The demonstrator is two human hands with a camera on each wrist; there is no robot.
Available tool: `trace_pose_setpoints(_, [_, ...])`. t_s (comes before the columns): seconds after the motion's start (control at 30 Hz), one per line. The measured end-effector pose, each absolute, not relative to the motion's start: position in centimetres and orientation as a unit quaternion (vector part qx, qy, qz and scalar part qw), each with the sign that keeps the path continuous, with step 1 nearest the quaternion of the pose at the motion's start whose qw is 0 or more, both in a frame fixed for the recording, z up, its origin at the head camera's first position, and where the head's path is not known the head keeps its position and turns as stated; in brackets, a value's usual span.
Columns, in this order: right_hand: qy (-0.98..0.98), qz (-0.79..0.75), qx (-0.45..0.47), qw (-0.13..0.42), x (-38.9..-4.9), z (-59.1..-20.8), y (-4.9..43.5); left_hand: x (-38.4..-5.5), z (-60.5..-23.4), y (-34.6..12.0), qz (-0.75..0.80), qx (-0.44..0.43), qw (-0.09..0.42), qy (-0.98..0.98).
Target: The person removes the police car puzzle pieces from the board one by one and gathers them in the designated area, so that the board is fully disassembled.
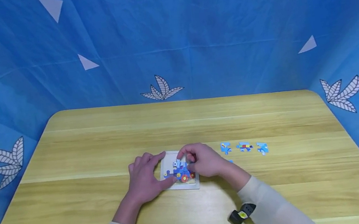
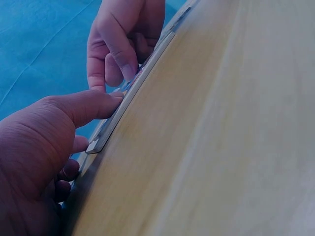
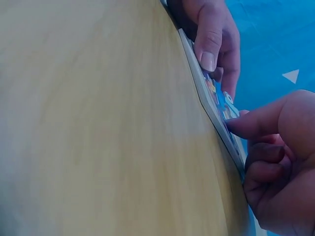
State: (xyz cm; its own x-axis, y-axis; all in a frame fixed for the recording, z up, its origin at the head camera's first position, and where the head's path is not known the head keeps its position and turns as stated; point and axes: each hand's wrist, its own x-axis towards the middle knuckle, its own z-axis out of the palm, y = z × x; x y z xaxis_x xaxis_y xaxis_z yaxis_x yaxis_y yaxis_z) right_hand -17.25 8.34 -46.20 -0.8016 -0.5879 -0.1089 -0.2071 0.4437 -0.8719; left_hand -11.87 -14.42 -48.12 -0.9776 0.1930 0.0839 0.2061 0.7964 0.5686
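Head view: a white rectangular puzzle tray (image 1: pixel 186 188) lies flat on the light wood-grain table (image 1: pixel 168 129), between the two hands. The lower part of the tray contains joined, printed jigsaw pieces (image 1: pixel 184 178) in blue, red and yellow.

The left hand (image 1: pixel 144 178) is spread, with its thumb and index finger extended. Its index fingertip is at the tray's far left corner; its thumb rests over the near left part of the tray.

The right hand (image 1: pixel 203 160) is over the tray's right side. Its thumb and index finger pinch a light-blue and white jigsaw piece (image 1: pixel 182 163); the remaining fingers are curled.

To the right of the tray, three loose blue cardboard-like pieces (image 1: pixel 244 146) form a row. A further blue piece (image 1: pixel 230 161) is mostly hidden behind the right wrist. A blue fabric backdrop (image 1: pixel 186 11) stands behind the table.
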Motion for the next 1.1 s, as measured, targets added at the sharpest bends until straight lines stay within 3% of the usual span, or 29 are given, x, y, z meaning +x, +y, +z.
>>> trace_pose_setpoints(0.67, [0.833,-0.472,-0.227,0.179,-17.19,-46.34,8.20,-11.96,-48.25,-14.48,-0.296,-0.112,0.018,-0.948])
trace_pose_setpoints(0.97, [0.856,-0.434,-0.249,0.129,-17.02,-46.39,7.85,-11.94,-48.31,-14.50,-0.295,-0.112,0.015,-0.949])
trace_pose_setpoints(1.1, [0.852,-0.432,-0.261,0.138,-17.02,-46.32,7.97,-11.94,-48.24,-14.54,-0.293,-0.112,0.016,-0.949])
